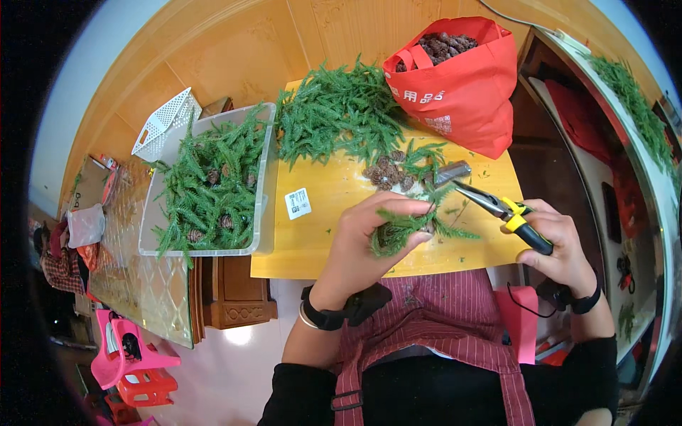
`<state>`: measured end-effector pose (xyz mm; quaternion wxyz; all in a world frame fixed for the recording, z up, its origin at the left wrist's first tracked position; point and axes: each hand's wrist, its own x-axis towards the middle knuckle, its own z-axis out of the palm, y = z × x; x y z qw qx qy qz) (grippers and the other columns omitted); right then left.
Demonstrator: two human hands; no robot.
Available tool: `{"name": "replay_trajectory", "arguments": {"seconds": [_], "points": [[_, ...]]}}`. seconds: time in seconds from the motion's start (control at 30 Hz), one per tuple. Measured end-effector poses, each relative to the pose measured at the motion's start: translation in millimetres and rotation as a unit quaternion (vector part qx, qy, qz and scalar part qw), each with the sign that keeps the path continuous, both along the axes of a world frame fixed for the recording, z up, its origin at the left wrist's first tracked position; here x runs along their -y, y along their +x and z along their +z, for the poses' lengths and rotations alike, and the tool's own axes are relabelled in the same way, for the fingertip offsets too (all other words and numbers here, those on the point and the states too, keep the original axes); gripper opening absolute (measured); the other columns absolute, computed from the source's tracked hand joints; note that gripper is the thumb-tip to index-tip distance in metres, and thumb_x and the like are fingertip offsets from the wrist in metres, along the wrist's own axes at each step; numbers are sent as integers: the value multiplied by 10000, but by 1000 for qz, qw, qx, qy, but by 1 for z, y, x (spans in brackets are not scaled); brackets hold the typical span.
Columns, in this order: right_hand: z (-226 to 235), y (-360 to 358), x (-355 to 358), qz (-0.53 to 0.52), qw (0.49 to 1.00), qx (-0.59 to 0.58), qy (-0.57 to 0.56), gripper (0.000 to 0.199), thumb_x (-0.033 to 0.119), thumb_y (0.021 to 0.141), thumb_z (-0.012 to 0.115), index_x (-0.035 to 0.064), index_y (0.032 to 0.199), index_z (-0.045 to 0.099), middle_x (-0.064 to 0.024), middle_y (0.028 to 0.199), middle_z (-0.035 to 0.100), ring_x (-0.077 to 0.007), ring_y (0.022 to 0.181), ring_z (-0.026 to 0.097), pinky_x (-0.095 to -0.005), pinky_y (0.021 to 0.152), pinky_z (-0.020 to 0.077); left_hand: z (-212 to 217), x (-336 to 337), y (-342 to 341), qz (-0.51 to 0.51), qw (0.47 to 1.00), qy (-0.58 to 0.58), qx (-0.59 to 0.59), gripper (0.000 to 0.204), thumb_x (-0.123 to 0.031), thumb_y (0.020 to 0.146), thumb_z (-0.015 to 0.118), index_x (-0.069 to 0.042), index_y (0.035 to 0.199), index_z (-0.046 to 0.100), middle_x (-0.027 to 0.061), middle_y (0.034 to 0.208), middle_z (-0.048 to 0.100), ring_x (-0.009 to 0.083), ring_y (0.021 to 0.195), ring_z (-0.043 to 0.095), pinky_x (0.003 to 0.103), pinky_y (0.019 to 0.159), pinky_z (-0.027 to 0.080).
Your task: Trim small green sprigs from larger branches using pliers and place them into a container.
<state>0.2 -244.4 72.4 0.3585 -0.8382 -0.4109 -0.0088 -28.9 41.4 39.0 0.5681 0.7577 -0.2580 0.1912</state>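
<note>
My left hand (353,226) pinches a green artificial pine sprig (399,228) above the near part of the yellow tabletop (305,248). In my right hand (565,245) is a pair of needle-nose pliers (529,233) with black and yellow handles. Their jaws point left toward the top of the sprig; whether they touch it I cannot tell. Just beyond my left hand lie several brown pine cones (383,173) and a loose sprig (424,153). Beside them is a dark grey, bar-shaped object (452,172).
A heap of green sprigs (337,110) covers the far side. A red bag (469,103) of pine cones stands at the back right. On the left, a clear plastic bin (266,202) holds sprigs with cones. A white label (298,203) lies near it; a white basket (167,124) stands behind.
</note>
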Motion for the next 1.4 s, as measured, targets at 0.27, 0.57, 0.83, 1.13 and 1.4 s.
{"name": "replay_trajectory", "arguments": {"seconds": [0.27, 0.57, 0.83, 1.13, 1.4], "points": [[6, -6, -7, 2, 998, 42, -38, 359, 290, 628, 751, 1, 755, 581, -116, 679, 565, -303, 714, 574, -374, 784, 448, 3, 4, -3, 10, 1000, -9, 2, 294, 3, 640, 725, -16, 916, 628, 107, 886, 637, 210, 830, 590, 301, 744, 459], [6, -8, -9, -4, 997, 63, -33, 306, 247, 626, 752, 16, 717, 573, -116, 639, 541, -305, 684, 569, -367, 703, 465, 5, 5, -3, 10, 1000, 6, 8, 269, -13, 645, 735, -29, 895, 636, 102, 832, 624, 217, 769, 596, 292, 686, 466], [14, -16, -15, -26, 981, 177, -71, 326, 269, 635, 745, 21, 640, 533, -82, 568, 479, -286, 632, 549, -376, 660, 467, 1, 0, -4, 2, 999, 24, -21, 215, -44, 668, 735, -19, 856, 634, 107, 797, 616, 226, 710, 601, 289, 640, 471], [11, -14, -7, -18, 995, 62, -70, 385, 364, 646, 724, 17, 686, 561, -85, 590, 504, -291, 644, 549, -372, 694, 456, -1, 5, -8, -13, 995, -43, -93, 253, -83, 673, 756, 4, 862, 612, 77, 827, 632, 136, 738, 597, 260, 665, 470], [7, -11, -4, -8, 999, 20, -40, 369, 368, 652, 729, 30, 728, 601, -86, 622, 551, -291, 652, 554, -352, 716, 446, 0, 5, -8, -33, 989, -58, -134, 246, -82, 691, 745, -29, 875, 591, 45, 817, 632, 98, 763, 586, 245, 691, 467]]}}
